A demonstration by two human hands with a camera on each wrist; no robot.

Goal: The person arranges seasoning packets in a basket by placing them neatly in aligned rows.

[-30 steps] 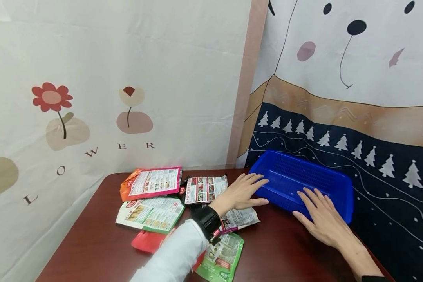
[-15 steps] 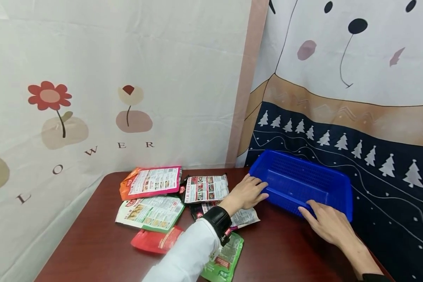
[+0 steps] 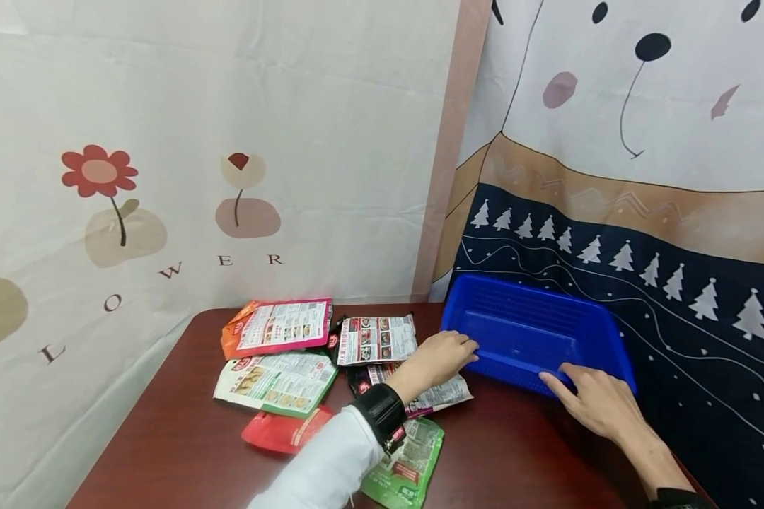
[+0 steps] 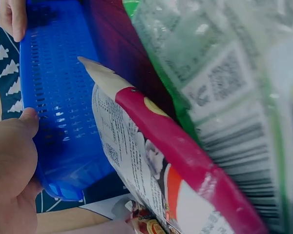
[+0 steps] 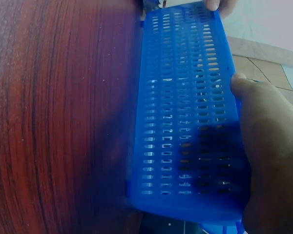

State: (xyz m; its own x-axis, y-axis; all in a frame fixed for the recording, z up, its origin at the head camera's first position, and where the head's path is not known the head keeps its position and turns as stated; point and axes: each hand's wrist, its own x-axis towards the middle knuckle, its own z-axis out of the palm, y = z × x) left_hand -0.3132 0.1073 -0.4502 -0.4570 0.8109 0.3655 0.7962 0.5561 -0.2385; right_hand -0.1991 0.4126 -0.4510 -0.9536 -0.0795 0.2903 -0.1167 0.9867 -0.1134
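A blue plastic basket (image 3: 535, 375) with slotted walls lies at the right back of the table. My left hand (image 3: 442, 357) grips the left part of its near rim, thumb outside and fingers curled over. Farther right along that same rim, my right hand (image 3: 601, 403) holds on, its thumb (image 5: 244, 87) against the slotted wall in the right wrist view. In the left wrist view a magenta-edged food pouch (image 4: 171, 141) and a green pouch (image 4: 224, 87) lie close beside the left hand. The basket's inside shows no contents in the head view.
Left of the basket lie several food pouches: an orange and pink one (image 3: 286, 329), a white and green one (image 3: 286, 382), a black-edged one (image 3: 377, 341) and a red one (image 3: 283, 430). Printed cloths (image 3: 331, 141) hang behind the dark red table (image 3: 159, 424).
Both hands have come down from hovering with spread fingers and taken hold of the basket's near rim. The basket has shifted slightly to the left. The pouches stay in place.
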